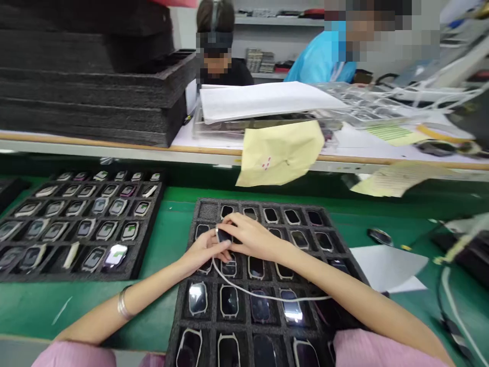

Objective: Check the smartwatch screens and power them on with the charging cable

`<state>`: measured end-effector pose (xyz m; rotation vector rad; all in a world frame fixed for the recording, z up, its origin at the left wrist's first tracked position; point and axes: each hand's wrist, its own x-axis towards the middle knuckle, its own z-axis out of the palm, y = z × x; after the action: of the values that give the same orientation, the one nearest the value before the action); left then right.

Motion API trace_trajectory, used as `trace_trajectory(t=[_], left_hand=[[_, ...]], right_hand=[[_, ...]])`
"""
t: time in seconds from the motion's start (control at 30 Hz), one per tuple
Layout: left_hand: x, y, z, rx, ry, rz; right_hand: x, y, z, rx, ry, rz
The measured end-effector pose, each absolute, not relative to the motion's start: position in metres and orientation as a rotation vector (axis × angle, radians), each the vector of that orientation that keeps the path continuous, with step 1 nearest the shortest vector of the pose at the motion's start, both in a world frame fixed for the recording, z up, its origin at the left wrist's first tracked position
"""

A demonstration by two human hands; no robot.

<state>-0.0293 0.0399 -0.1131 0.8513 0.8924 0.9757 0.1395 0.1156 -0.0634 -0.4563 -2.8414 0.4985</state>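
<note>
A smartwatch case (223, 234) is held up between my two hands, over the upper left part of a black foam tray (209, 209). My left hand (206, 250) grips it from the left and below, with fingers curled. From the right, my right hand (250, 233) has its fingers closed on the top and side of the case. A white cable (260, 295) runs from beneath my left hand across the tray and under my right forearm; whether it joins the watch is hidden. Several watch cases, such as one watch (229, 300), lie face up in the tray's compartments.
Another foam tray (147, 237) of watches lies to the left. Stacked black foam trays (87, 102) stand on the shelf above. White papers (267, 100) and a hanging yellow sheet (282, 153) are ahead. Right lie a loose watch (379, 236) and white paper (385, 265). Two people sit opposite.
</note>
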Motion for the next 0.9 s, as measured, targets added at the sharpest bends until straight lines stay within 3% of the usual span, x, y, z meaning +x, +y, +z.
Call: trace_trajectory(t=[0.27,0.5,0.9], left_hand=[[-0.028,0.019,-0.115,0.974,1.002,0.861],[-0.021,-0.003,-0.088,0.815,1.072,0.866],[0.016,-0.007,-0.048,0.821,1.036,0.913]], right_hand=[[0.169,0.072,-0.083,-0.623,-2.734,0.681],[0.279,0.014,-0.053,-0.923,-2.671,1.030],[0.451,-0.033,-0.026,-1.963,-2.348,0.264]])
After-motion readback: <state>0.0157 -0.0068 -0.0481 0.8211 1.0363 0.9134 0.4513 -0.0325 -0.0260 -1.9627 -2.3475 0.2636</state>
